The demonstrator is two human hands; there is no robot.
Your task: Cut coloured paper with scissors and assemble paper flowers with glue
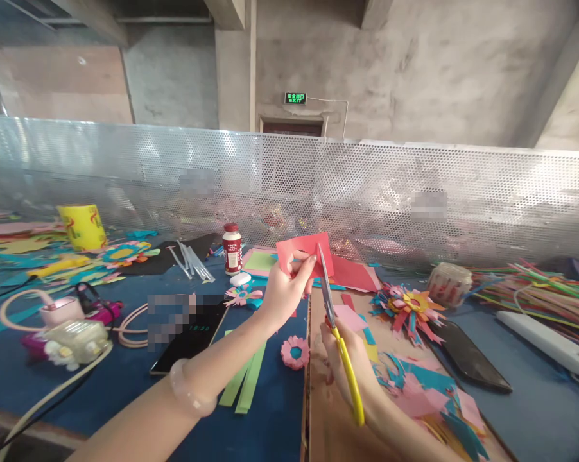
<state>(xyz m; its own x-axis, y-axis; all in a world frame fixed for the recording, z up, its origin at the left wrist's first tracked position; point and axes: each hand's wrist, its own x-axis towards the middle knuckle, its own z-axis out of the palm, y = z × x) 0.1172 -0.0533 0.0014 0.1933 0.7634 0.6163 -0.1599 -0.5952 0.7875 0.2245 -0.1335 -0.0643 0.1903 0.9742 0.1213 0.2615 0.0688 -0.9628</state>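
Observation:
My left hand (pixel 287 287) pinches a sheet of red paper (pixel 299 244) and holds it up over the table. In my right hand (pixel 350 359) is a pair of scissors (pixel 343 369) with yellow handles, its blades pointing up and lying against the right part of the red paper. Whether the blades are parted is hard to tell. Below my hands lies a pink paper ring (pixel 295 352) with a blue middle. Green paper strips (pixel 249 378) rest under my left forearm. More red paper (pixel 354 274) lies flat behind my hands.
A tablet (pixel 188 340) and charging cables (pixel 126 330) lie at left, near a yellow tape roll (pixel 82 227). A red-capped bottle (pixel 232 249) stands behind. At right are paper flowers (pixel 409 305), paper scraps (pixel 424 394), a phone (pixel 470 356) and a white device (pixel 549 343). A perforated metal screen (pixel 390 199) borders the back.

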